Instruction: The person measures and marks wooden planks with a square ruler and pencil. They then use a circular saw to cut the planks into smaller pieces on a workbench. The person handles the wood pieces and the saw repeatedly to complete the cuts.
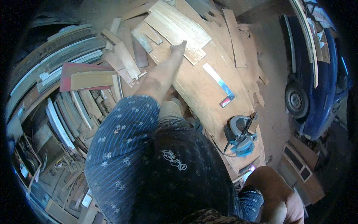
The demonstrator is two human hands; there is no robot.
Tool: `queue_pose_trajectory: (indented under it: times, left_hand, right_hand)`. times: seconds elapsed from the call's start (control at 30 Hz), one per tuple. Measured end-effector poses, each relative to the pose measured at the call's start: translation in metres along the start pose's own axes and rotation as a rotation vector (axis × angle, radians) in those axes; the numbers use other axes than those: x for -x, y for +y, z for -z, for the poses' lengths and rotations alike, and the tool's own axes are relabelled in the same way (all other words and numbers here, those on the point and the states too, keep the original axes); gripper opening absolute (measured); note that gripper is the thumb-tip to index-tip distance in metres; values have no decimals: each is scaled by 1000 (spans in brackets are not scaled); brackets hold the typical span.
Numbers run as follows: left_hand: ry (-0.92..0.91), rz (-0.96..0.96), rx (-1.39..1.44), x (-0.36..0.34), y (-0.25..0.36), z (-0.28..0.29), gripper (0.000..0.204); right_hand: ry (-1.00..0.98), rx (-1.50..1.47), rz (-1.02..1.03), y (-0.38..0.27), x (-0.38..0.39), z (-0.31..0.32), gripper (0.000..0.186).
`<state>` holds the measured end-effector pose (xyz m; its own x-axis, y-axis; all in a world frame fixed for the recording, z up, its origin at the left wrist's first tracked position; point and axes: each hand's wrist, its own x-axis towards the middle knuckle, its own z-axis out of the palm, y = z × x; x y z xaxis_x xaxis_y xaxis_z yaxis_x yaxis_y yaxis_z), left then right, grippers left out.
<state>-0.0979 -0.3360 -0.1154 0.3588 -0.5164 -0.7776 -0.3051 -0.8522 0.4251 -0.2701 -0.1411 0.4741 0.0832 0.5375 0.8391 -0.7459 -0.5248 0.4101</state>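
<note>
My left arm stretches forward over a large brown plywood sheet (pixel 201 93) on the bench. My left hand (pixel 179 47) rests at the edge of a pale plywood piece (pixel 179 26) lying on top of other offcuts. The hand is seen edge-on, so its grip is unclear. My right arm (pixel 278 190) is bent at the lower right, and its hand is out of the picture. My blue patterned sleeve and dark clothing fill the lower middle.
A metal try square (pixel 219 83) with a red end lies on the brown sheet. A blue circular saw (pixel 240 136) sits near the sheet's near end. Stacked wood strips and a red board (pixel 82 74) crowd the left. A blue vehicle (pixel 317 74) stands at the right.
</note>
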Motion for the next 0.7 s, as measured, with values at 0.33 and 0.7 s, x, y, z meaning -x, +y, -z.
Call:
queue_pose_trajectory:
  times: [0.33, 0.7]
  left_hand:
    - [154, -193, 324, 24, 17, 0, 63]
    - [130, -334, 350, 30, -87, 23, 64]
  right_hand:
    - [-305, -131, -235, -11, 20, -14, 14]
    - [-566, -411, -521, -29, 44, -27, 33]
